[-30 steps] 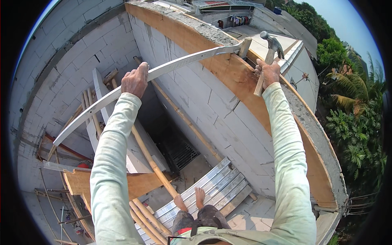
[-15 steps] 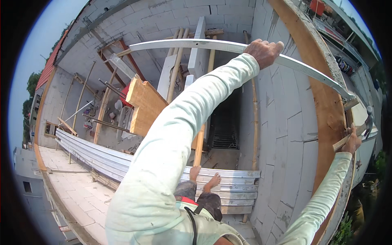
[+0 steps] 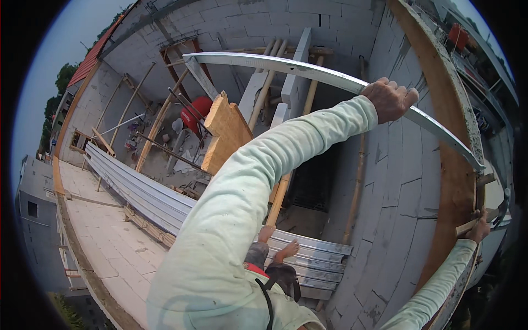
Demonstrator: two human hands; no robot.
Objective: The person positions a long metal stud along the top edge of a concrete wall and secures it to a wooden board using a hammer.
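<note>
My left hand is closed around a long silver metal channel, at arm's length across the upper part of the view. One end of the channel reaches over the open space toward the far left. Its other end comes to the top edge of the right-hand wall, beside a brown wooden board. At the far right, my right hand grips a hammer by its wooden handle. The hammer's head lies partly in a cluttered, dim area, so its outline is hard to make out.
My bare feet are on ribbed metal sheets high above the floor. Grey block walls surround a deep drop. A cut timber board, bamboo poles and steel rods stand nearby.
The view has swung, shifting the scene right and downward in the picture. Both hands keep their grips on the channel and hammer. The channel appears slightly turned, showing more of its lower flange.
</note>
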